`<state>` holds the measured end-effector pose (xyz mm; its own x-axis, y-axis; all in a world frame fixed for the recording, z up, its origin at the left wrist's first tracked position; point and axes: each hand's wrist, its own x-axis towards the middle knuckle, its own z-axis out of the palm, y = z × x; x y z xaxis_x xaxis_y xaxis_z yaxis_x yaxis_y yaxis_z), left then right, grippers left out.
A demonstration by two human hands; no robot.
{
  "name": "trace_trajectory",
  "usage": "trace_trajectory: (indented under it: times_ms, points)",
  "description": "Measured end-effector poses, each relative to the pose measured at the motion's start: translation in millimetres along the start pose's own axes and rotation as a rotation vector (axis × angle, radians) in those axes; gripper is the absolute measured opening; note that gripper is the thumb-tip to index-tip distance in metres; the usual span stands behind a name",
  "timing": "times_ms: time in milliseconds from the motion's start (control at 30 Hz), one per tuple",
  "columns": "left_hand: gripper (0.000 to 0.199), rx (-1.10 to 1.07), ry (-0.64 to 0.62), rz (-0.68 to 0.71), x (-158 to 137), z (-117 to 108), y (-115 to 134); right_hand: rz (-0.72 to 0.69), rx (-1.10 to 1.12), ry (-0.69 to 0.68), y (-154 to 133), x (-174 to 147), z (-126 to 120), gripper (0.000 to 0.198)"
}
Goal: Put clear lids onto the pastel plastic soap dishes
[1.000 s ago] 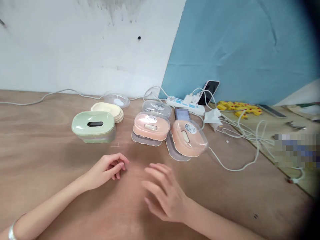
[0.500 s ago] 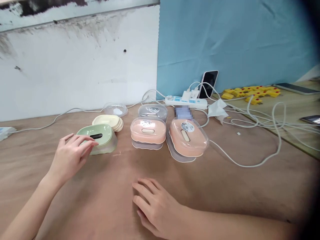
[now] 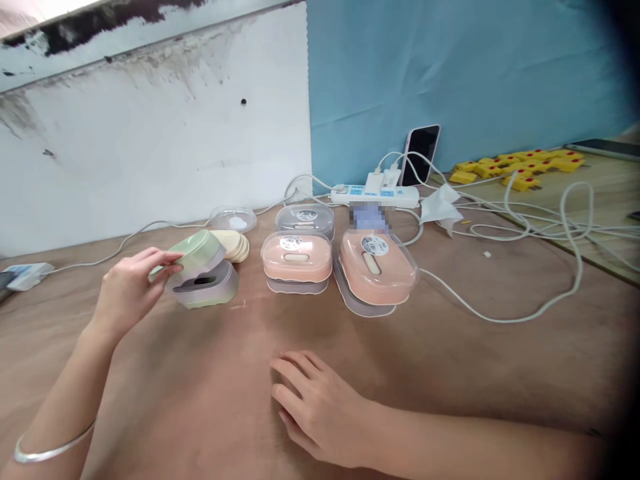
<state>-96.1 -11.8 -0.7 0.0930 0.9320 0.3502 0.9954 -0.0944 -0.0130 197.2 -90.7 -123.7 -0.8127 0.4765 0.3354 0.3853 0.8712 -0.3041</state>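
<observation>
My left hand (image 3: 131,287) pinches the near-left edge of a pale green oval plastic shell (image 3: 197,252). This shell is tilted up above a lilac-grey oval shell (image 3: 220,285) with a dark slot, which sits on the tabletop. Behind them lies a stack of cream oval pieces (image 3: 237,247). My right hand (image 3: 320,407) rests on the brown table covering (image 3: 250,413), fingers loosely bent and slightly apart, holding nothing. Further back, beyond it, are two peach oval boxes under clear covers, one in the middle (image 3: 280,267) and one to the right (image 3: 395,277).
A grey box with a clear cover (image 3: 320,217) and a clear oval lid (image 3: 225,220) stand at the back. Beyond are a power strip (image 3: 405,196), a leaning phone (image 3: 420,157), crumpled tissue (image 3: 443,208), yellow pieces (image 3: 525,163) and a looping white cable (image 3: 530,320).
My left hand has taken hold of the green shell and tipped it up, uncovering the lilac-grey shell below. The right hand stays resting on the table.
</observation>
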Motion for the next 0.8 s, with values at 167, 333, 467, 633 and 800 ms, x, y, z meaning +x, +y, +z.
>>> trace_trajectory:
  times_ms: [167,333,467,633,800]
  points:
    - [0.022,-0.235,-0.107,0.036,25.0,-6.9,-5.8,0.015,0.033,-0.002,-0.2,0.8,0.5,0.015]
    - [0.021,-0.199,-0.113,0.123,-1.7,-5.6,16.8,0.037,0.068,0.009,0.1,-0.5,0.9,0.032]
    - [0.019,-0.191,-0.033,0.287,-41.1,-0.2,40.8,0.088,0.117,0.091,0.7,-2.0,0.1,0.051]
    - [0.02,-0.189,-0.012,0.444,-68.0,11.4,50.1,0.145,0.109,0.155,1.2,-1.8,1.4,0.061]
    - [0.024,-0.269,-0.033,0.491,-83.3,16.2,57.3,0.108,0.005,0.185,1.8,-0.9,3.9,0.055]
